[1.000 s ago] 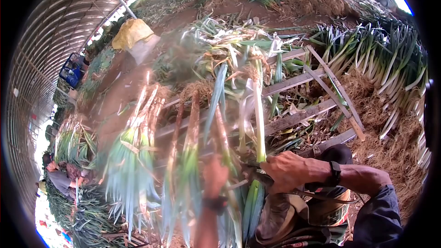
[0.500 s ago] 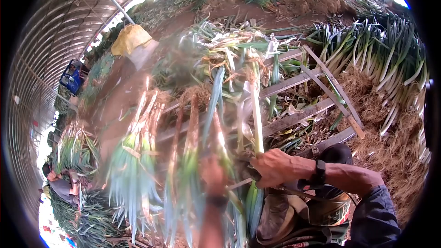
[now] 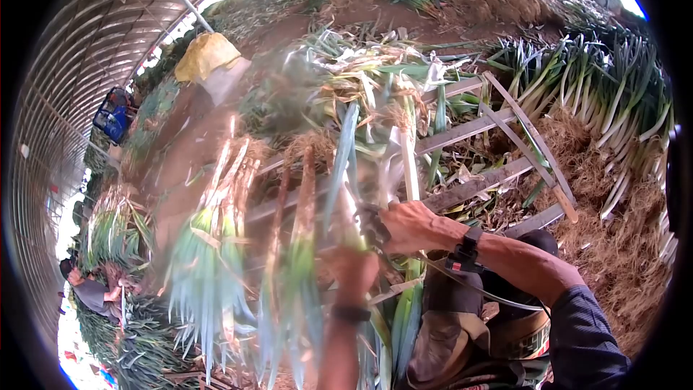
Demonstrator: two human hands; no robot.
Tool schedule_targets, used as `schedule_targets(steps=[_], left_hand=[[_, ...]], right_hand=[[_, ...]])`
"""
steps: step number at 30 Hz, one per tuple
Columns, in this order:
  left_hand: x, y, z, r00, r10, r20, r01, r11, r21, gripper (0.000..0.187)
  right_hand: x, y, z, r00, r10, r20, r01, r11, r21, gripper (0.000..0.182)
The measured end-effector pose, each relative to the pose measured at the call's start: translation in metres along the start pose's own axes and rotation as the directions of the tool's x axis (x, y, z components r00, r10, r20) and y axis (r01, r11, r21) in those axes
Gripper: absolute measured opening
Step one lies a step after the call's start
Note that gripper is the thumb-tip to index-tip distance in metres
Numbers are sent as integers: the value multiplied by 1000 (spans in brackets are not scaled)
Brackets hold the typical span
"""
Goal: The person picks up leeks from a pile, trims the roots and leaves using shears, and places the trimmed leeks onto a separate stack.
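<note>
My left hand (image 3: 350,271), hazy in a smeared part of the head view, is closed round a leek (image 3: 349,209) with a pale stem. Just right of it, my right hand (image 3: 415,227) grips a dark hand tool (image 3: 372,225) whose front end is against or very near that leek's stem; a thin hose (image 3: 498,295) runs below this wrist. The tool's exact kind is hard to make out. Behind my right hand stands a long white leek (image 3: 409,152), roots upward. To the left lie root-up leeks (image 3: 303,195) and a further leek bunch (image 3: 227,217).
A wooden slatted frame (image 3: 469,130) runs across the middle, strewn with leaf scraps. Stacked leeks (image 3: 613,94) with tangled roots lie at right. A yellow-topped sack (image 3: 206,58) and blue crate (image 3: 113,115) stand at upper left. Another person (image 3: 97,292) sits at far left.
My right hand with the dark tool has moved up and left, from beside the long white leek to the leek in my left hand. The left hand has shifted slightly right.
</note>
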State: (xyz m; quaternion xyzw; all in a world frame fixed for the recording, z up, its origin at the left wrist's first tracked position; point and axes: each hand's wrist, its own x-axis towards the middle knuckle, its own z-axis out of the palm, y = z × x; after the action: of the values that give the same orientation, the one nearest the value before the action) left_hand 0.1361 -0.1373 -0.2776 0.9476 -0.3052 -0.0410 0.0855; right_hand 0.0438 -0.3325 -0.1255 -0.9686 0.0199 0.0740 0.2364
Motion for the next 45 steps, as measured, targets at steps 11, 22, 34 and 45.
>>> schedule_targets(steps=[11, 22, 34, 45], left_hand=[[13, 25, -5, 995, -84, 49, 88, 991, -96, 49], [-3, 44, -46, 998, 42, 46, -30, 970, -241, 44], [-25, 25, -6, 982, 172, -77, -188, 914, -360, 39], [-79, 22, -98, 392, 506, 768, 59, 819, -570, 20]], right_hand=[[43, 15, -3, 992, 86, -90, -82, 996, 40, 38], [-61, 23, -37, 990, 77, -115, -58, 985, 162, 66], [-154, 13, -49, 986, 67, 154, -102, 968, 230, 47], [-171, 17, -38, 998, -30, 61, 16, 975, 221, 54]])
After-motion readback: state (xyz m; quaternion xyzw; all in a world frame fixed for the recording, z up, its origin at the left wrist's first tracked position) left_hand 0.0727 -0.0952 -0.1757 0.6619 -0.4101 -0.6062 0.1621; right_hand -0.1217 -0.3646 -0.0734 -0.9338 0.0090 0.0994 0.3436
